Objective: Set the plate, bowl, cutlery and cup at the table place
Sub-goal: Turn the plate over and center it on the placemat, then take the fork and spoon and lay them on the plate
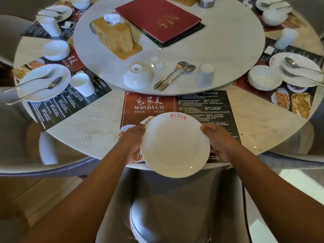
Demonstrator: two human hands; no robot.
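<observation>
A white plate (pixel 175 145) with a red logo on its far rim hangs over the near edge of the printed placemat (pixel 150 106). My left hand (pixel 134 140) grips its left rim and my right hand (pixel 216 140) grips its right rim. On the marble turntable (pixel 228 41) behind the placemat stand an upturned white bowl (pixel 138 76), a fork (pixel 171 74) and a spoon (pixel 178 76) side by side, and an upturned white cup (pixel 204 75).
Two small white rests (pixel 157 63) lie near the bowl. A wooden tissue box (pixel 114 36) and a red menu (pixel 158 19) sit on the turntable. Set places lie at the left (pixel 43 82) and the right (pixel 294 69). A grey chair (pixel 175 207) stands below the plate.
</observation>
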